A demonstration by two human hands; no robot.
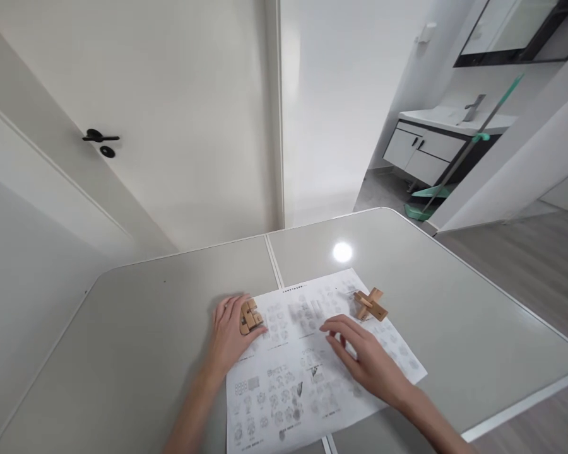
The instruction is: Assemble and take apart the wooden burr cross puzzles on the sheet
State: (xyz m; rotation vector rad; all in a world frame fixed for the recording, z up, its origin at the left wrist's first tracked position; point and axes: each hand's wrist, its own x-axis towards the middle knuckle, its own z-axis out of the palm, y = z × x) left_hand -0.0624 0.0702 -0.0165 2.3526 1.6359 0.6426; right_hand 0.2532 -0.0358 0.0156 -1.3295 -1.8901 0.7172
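A printed paper sheet (pixel 284 359) with rows of small diagrams lies on the grey table. At its upper left edge, my left hand (pixel 231 331) is curled around a small block of wooden pieces (pixel 250 316), fingers behind it and thumb in front. My right hand (pixel 355 353) hovers over the right half of the sheet, fingers bent and slightly apart, with nothing between them. Just beyond it, a cross-shaped wooden piece (pixel 371 304) rests on the sheet's upper right edge.
The grey table (pixel 146 340) has a white rim and a seam down its middle. Behind it stand a pale door with a black handle (pixel 101 137) and a white wall. At the back right are a sink cabinet (pixel 423 151) and a green dustpan (pixel 419 212).
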